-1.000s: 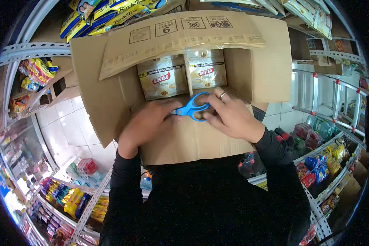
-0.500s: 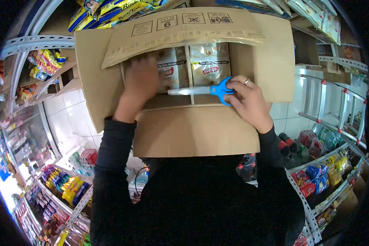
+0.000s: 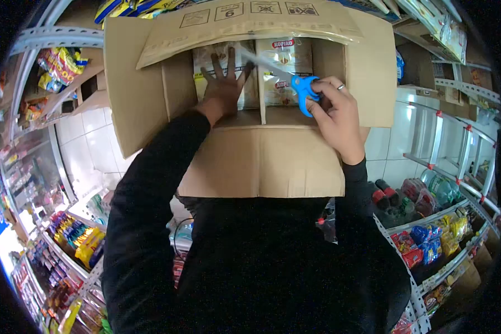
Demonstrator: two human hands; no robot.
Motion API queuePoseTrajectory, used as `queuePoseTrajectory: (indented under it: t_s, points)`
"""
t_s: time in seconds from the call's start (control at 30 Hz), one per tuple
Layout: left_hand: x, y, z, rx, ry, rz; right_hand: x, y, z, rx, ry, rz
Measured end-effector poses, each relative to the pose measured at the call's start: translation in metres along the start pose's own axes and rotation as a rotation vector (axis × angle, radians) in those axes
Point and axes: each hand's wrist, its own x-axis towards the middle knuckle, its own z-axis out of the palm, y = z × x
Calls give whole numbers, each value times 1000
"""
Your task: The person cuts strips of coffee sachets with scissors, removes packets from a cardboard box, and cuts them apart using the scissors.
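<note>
Carton [image 3: 217,167]: open in front of the person, flaps folded outward, a cardboard divider [image 3: 263,111] standing between its two compartments.
Kopiko packs [image 3: 286,55]: inside the carton, on both sides of the divider.
Left hand [image 3: 222,92]: in the carton's left compartment, fingers spread over the packs, gripping nothing.
Right hand [image 3: 340,122]: above the carton's right side, thumb and fingers pinching the blue handle of the scissors [image 3: 304,93].
Scissors blades: pointing leftward over the carton's opening, blurred; whether they are parted, I cannot tell.
Hands at the carton: both were at its near side around the scissors; now the left is down on the packs while the right alone keeps the scissors, which seems to free the left for the contents.
Ladder [image 3: 435,133]: right of the carton, bottles [image 3: 392,197] nearer the person.
</note>
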Motion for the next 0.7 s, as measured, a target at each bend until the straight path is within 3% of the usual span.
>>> queuePoseTrajectory:
  t_s: [0.13, 0.23, 0.37, 0.4, 0.53, 0.63, 0.7]
  points:
    - [17, 5, 48, 46, 446, -29, -12, 9, 6, 18, 37, -6]
    - [8, 9, 34, 2, 196, 4, -19, 5, 5, 1, 21, 23]
    - [-15, -6, -7, -243, 47, 47, -18, 1, 0, 10, 31, 12]
    - [-29, -8, -11, -162, 261, 47, -16, 3, 0, 42, 50, 5]
    - [-51, -39, -27, -297, 545, -45, -7, 19, 0, 217, 127, -20]
    - [-50, -52, -36, -299, 695, -61, -2, 24, -2, 418, 140, -5]
    - [-39, -40, -35, -249, 586, -98, -1, 13, -5, 596, 162, 61]
